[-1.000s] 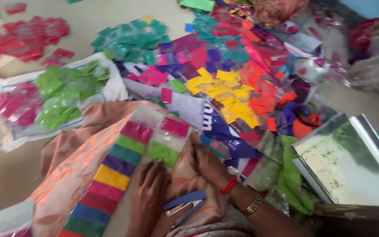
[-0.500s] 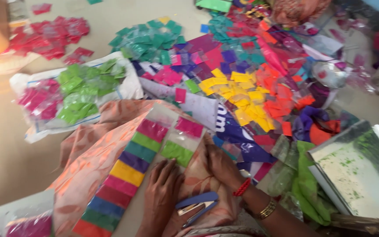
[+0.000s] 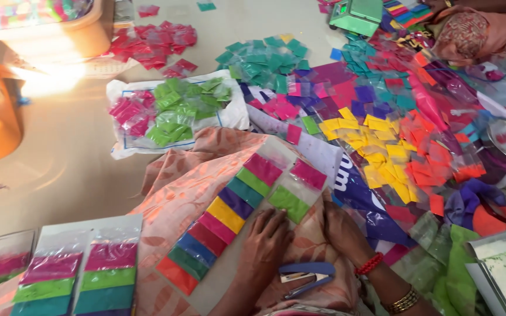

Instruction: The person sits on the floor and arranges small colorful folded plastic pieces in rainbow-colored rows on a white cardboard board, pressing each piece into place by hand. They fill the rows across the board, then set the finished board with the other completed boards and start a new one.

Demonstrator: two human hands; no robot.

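Note:
A clear sheet of coloured powder packets (image 3: 229,213) lies across the peach patterned cloth (image 3: 177,181) on my lap, with a green packet (image 3: 288,202) and a pink packet (image 3: 308,174) in its second column. My left hand (image 3: 267,243) rests flat on the sheet's lower end, fingers spread, just below the green packet. Beside it, my right hand (image 3: 341,231), with a red bangle at the wrist, touches the sheet's right edge with its fingertips. A blue stapler (image 3: 306,275) lies on my lap between the two wrists, untouched.
Piles of small colour packets cover the floor: yellow (image 3: 376,149), orange (image 3: 434,161), teal (image 3: 262,58), red (image 3: 159,44), and green and pink ones on a white bag (image 3: 174,111). Finished sheets (image 3: 77,269) lie at lower left. An orange tub (image 3: 48,26) and a green scale (image 3: 355,14) stand at the back.
The view has shifted up and left, bringing the tub and the finished sheets into sight. Both hands stay on the packet sheet with hardly any movement.

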